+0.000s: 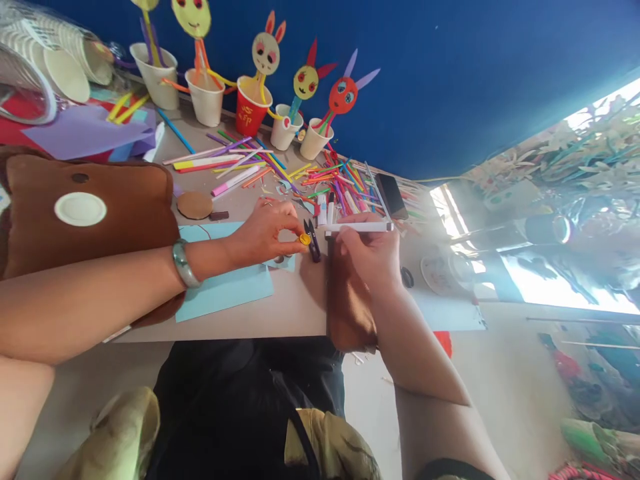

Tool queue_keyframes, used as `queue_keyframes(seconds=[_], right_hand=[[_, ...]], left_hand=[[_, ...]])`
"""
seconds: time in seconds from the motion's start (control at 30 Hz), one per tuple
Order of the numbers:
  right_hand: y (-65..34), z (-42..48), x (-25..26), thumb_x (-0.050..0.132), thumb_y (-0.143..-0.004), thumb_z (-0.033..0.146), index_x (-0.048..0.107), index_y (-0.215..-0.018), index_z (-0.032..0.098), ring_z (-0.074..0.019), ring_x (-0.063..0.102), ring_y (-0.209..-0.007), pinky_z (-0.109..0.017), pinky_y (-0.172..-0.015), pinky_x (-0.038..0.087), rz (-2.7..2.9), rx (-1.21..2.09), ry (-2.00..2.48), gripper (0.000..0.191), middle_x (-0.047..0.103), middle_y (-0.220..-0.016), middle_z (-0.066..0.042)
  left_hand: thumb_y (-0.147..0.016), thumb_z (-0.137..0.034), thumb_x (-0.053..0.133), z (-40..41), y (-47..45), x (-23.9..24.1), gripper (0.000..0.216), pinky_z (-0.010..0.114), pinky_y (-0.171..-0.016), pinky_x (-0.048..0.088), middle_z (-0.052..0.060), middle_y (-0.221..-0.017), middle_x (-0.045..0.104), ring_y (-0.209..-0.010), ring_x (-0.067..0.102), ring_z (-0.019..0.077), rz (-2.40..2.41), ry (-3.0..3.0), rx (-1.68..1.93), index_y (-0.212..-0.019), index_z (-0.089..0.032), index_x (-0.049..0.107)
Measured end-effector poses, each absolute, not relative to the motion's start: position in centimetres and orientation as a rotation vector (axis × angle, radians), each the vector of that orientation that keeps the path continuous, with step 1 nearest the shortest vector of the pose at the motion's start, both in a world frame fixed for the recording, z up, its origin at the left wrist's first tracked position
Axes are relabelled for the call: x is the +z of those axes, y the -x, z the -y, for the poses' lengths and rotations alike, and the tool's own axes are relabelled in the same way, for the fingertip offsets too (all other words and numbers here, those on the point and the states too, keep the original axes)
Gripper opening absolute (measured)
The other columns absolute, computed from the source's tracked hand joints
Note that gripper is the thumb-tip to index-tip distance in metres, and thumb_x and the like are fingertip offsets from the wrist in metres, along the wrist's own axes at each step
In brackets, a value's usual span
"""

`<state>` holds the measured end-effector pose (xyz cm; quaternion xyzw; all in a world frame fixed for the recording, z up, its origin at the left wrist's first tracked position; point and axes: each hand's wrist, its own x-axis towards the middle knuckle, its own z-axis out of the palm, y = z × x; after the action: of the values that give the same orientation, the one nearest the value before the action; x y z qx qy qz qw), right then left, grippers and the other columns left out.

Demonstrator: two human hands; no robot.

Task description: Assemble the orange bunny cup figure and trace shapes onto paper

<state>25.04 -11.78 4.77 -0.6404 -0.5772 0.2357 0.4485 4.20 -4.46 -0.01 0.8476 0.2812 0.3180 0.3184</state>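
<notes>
Bare arms reach forward, left hand pinching a yellow disc beside black snips, right hand curled round a white marker; handling both seems the step, the next move needing steadiness.

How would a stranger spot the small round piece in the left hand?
At the table before the blue wall, follow the grey-green bangle to the left hand. The small round piece it pinches is yellow, unlike the dark snips beside it.

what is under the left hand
Light blue paper shows beneath the left hand, past both edges of the wrist; whatever the hand itself covers can't be seen.
</notes>
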Motion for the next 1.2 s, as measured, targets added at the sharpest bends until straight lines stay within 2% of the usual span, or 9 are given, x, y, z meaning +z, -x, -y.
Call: queue_keyframes(seconds=[0.13,0.27,0.4,0.67,0.9,1.2], right_hand=[[-25.7,9.8,5.5,0.066,-0.078,0.026,0.061,-0.078,0.02,-0.0098,0.051,-0.047,-0.022,-0.045,0.039,1.48,0.568,1.633,0.008,0.06,-0.057,0.004],[-26.2,6.0,4.3,0.063,-0.075,0.026,0.056,-0.077,0.021,-0.0091,0.05,-0.046,-0.021,-0.046,0.039,1.522,0.917,1.623,0.01,0.057,-0.053,0.006],[-25.8,3.3,3.2,0.061,-0.072,0.026,0.055,-0.071,0.019,-0.0083,0.047,-0.044,-0.02,-0.044,0.035,1.65,1.15,1.566,0.009,0.056,-0.051,0.005],[-24.8,1.0,3.1,0.064,-0.073,0.022,0.062,-0.077,0.016,-0.007,0.043,-0.042,-0.018,-0.04,0.029,1.881,1.466,1.499,0.007,0.055,-0.05,0.004],[-24.0,0.2,2.9,0.067,-0.075,0.021,0.061,-0.082,0.016,-0.0056,0.044,-0.045,-0.016,-0.041,0.031,1.971,1.642,1.385,0.01,0.058,-0.058,0.005],[-23.5,-0.5,2.4,0.07,-0.074,0.024,0.061,-0.078,0.015,-0.0049,0.042,-0.041,-0.016,-0.038,0.03,2.073,1.688,1.308,0.013,0.055,-0.051,0.007]], left_hand=[[-0.08,-0.037,0.076,4.3,-4.3,-0.3,0.016,0.044,-0.101,0.032,0.002,-0.096,0.064,-0.098,0.058,0.0215,-0.74,-2.238,0.85,-0.087,-0.023,0.077],[-0.08,-0.039,0.075,4.5,-4.3,-0.5,0.018,0.044,-0.101,0.034,0.004,-0.102,0.06,-0.105,0.055,0.0237,-0.737,-2.264,0.901,-0.087,-0.022,0.078],[-0.08,-0.04,0.077,4.7,-4.2,-0.3,0.019,0.045,-0.099,0.036,0.006,-0.103,0.055,-0.104,0.053,0.0236,-0.762,-2.298,0.91,-0.083,-0.021,0.078],[-0.085,-0.046,0.073,4.8,-4.1,0.0,0.025,0.046,-0.096,0.036,0.006,-0.1,0.053,-0.098,0.051,0.0231,-0.776,-2.318,0.866,-0.089,-0.022,0.079],[-0.084,-0.048,0.074,4.9,-4.3,-0.3,0.027,0.047,-0.095,0.036,0.006,-0.099,0.051,-0.098,0.051,0.0232,-0.824,-2.305,0.892,-0.091,-0.024,0.08],[-0.083,-0.047,0.075,5.1,-4.4,-0.3,0.025,0.046,-0.099,0.034,0.005,-0.099,0.05,-0.097,0.051,0.0217,-0.847,-2.281,0.89,-0.091,-0.024,0.08]])
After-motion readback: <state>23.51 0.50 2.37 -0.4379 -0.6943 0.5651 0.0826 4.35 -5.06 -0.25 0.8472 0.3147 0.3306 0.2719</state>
